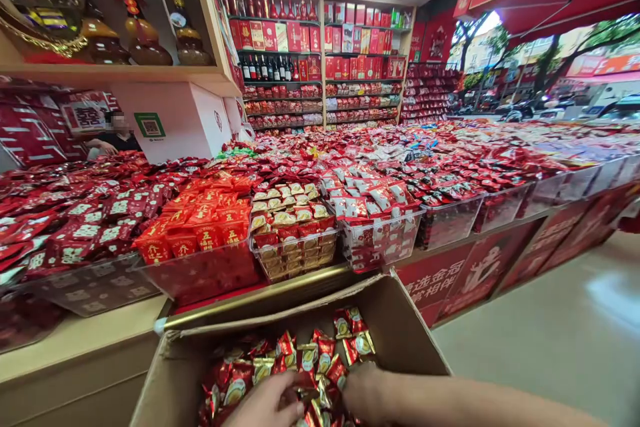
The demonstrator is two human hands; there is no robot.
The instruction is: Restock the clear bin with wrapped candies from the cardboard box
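An open cardboard box (420, 340) in front of me holds many small candies (240, 383) in shiny red and gold wrappers. Both of my hands reach down into it. My left hand (270, 400) is among the candies at the near side, its thumb and forefinger curved and apart, touching the wrappers. To its right, my right hand (365, 387) is sunk in the pile, and its fingers are hidden. Several candies lie between the two hands.
Behind the box, a clear bin (295, 253) of gold-wrapped sweets stands between a bin of orange-red packets (205, 227) and one of white-and-red packets (375, 207). Bottle shelves (280, 67) line the back wall. A person (117, 137) is at the far left. Floor (560, 307) lies right.
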